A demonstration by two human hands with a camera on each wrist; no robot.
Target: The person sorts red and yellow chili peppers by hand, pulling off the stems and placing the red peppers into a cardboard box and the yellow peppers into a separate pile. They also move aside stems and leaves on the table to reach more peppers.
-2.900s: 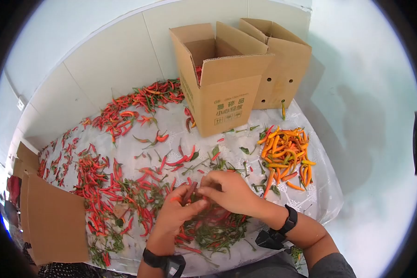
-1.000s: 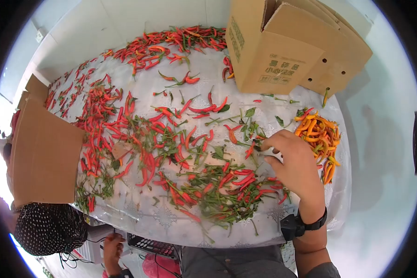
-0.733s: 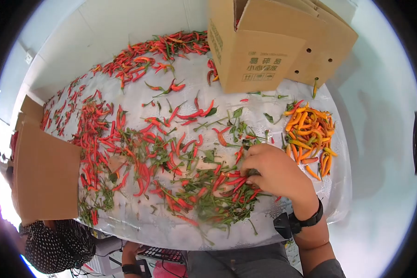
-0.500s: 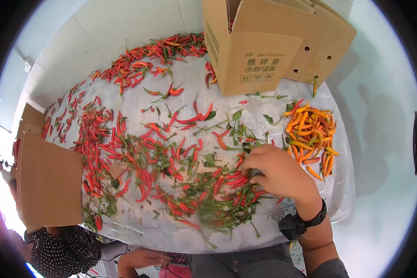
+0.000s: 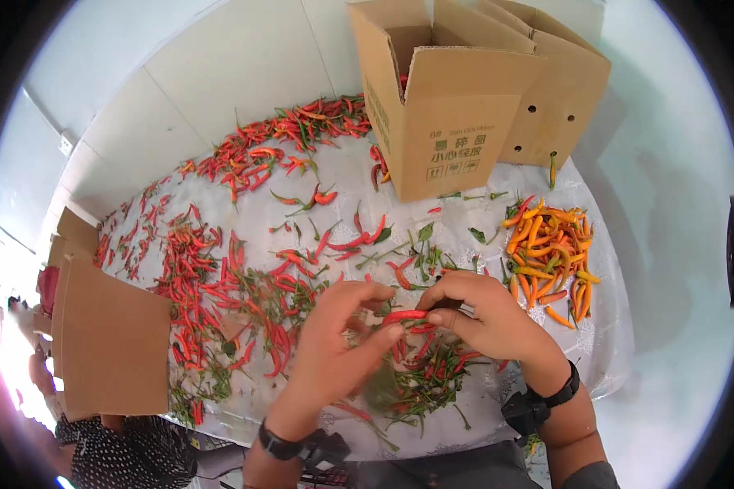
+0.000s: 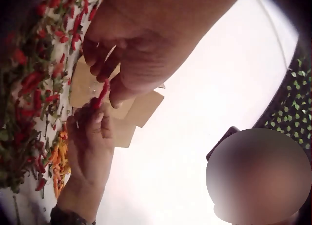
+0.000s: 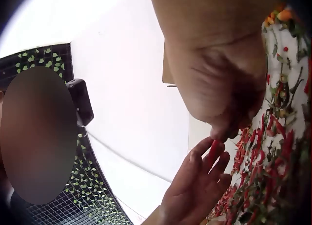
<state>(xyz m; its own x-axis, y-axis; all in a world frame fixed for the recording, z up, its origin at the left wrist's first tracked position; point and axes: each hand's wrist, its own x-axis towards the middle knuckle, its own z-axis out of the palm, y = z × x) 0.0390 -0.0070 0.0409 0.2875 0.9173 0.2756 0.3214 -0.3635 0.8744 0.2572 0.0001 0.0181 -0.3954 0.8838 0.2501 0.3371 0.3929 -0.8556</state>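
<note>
One red chili (image 5: 404,316) lies between the two hands above the pile of red chilies and green stems (image 5: 436,379). My right hand (image 5: 493,318) pinches its right end between thumb and fingers. My left hand (image 5: 330,346) is at the other end, thumb close beside the chili and fingers loosely bent and spread. In the left wrist view the chili (image 6: 101,94) spans from the right hand (image 6: 90,152) to the left hand (image 6: 141,59). The right wrist view has the chili (image 7: 213,151) between the left hand's (image 7: 195,186) parted fingers, under the right hand (image 7: 224,88).
An upright open carton (image 5: 457,122) stands at the back, another carton (image 5: 559,106) behind it. Orange chilies (image 5: 550,253) are heaped at the right. Red chilies (image 5: 192,265) cover the left and back of the table. A cardboard flap (image 5: 114,342) rises at the left edge beside a person in dotted clothing (image 5: 130,460).
My left hand has come up from below the table's front edge to the chili. The right hand, low over the pile before, now has a red chili pinched. The head view has tilted up.
</note>
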